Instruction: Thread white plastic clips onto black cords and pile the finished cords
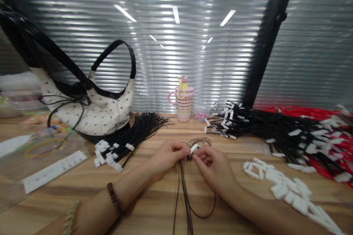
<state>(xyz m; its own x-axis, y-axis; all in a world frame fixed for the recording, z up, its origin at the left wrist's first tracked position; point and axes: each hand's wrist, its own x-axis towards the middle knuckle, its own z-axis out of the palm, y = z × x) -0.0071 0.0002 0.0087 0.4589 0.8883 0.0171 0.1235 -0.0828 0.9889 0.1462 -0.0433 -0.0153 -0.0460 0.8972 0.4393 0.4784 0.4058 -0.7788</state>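
Note:
Near the middle of the wooden table, my left hand [171, 153] and my right hand [213, 164] meet fingertip to fingertip. Between them sits a small white tag [194, 149], with thin black cords [184, 191] running down toward me and looping behind the fingers. The left thumb and forefinger pinch at the tag's left side, where the cords pass. The right thumb and forefinger close on its right end. Exactly how cord and tag join is hidden by the fingers. A loop of cord [209, 216] curves out under my right hand.
On the left lie a bundle of tagged black cords [143, 126] and a white spotted bag [107, 117]. A striped mug [184, 108] stands at the back. To the right are more black cords [264, 126], red cords [321, 161] and several loose white tags [285, 191].

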